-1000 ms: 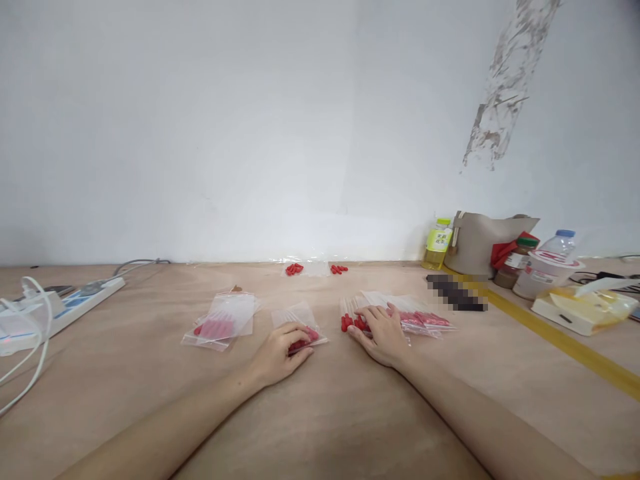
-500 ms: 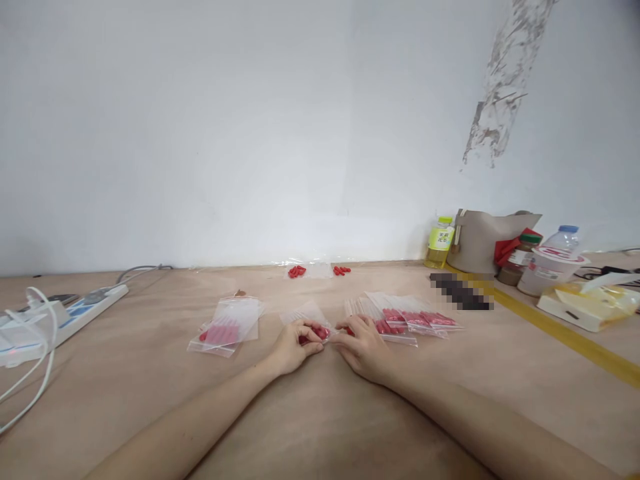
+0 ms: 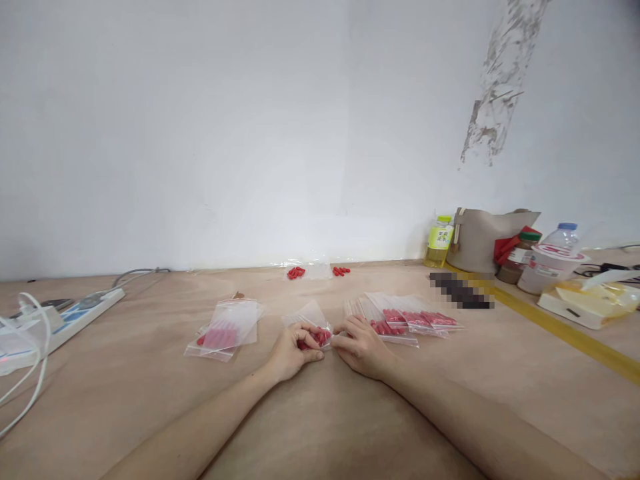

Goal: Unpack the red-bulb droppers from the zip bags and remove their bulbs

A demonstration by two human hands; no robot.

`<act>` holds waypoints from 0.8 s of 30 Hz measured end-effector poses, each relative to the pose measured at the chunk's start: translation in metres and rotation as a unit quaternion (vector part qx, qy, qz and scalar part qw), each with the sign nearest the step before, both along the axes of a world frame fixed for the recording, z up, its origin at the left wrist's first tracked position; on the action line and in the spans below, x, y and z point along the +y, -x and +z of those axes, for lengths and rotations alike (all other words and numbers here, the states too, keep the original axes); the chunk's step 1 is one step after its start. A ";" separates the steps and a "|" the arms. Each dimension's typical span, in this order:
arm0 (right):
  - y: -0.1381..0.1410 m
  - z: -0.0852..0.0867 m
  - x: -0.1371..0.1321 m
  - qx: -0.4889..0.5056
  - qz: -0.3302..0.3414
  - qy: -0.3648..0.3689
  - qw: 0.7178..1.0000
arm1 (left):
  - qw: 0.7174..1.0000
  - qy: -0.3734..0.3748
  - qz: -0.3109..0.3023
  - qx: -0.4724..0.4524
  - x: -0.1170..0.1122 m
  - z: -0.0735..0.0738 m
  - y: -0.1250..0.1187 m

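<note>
My left hand (image 3: 293,350) is closed round the lower end of a small clear zip bag (image 3: 311,322) that holds red capsules. My right hand (image 3: 363,347) pinches the same bag's right edge with fingers pressed together. Both hands rest on the brown tabletop (image 3: 320,427). Right of my right hand lies a fanned row of filled bags (image 3: 405,317) with red capsules inside. Left of my left hand sits a stack of clear bags (image 3: 225,325). Loose red capsules (image 3: 296,272) lie by the wall.
A white power strip with cables (image 3: 55,320) lies at the left edge. At the right stand a yellow-green bottle (image 3: 439,241), a beige bag (image 3: 487,239), a jar, a water bottle (image 3: 559,241) and a white box (image 3: 583,303). Yellow tape (image 3: 560,337) runs along the table.
My right hand left the row of filled bags and moved left to the bag in my left hand. Both hands now pinch that bag together.
</note>
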State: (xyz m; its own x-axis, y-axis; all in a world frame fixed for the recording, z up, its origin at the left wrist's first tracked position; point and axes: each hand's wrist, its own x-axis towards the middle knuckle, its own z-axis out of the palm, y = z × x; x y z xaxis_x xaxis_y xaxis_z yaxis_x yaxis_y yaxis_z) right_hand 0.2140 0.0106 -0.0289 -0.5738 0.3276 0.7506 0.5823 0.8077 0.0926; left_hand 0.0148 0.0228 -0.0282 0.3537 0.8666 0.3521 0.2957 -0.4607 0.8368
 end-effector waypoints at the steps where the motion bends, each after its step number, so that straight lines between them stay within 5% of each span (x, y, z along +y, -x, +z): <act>1: 0.000 0.000 -0.001 -0.002 0.003 -0.001 1.000 | 1.000 0.001 0.002 -0.002 0.000 -0.001 0.000; 16: 0.010 0.003 0.001 -0.002 -0.024 -0.033 0.999 | 0.999 -0.021 0.001 0.033 -0.003 0.006 -0.001; 24: 0.010 0.002 -0.001 0.002 -0.020 -0.047 0.999 | 0.979 -0.168 0.007 0.118 -0.016 0.014 -0.010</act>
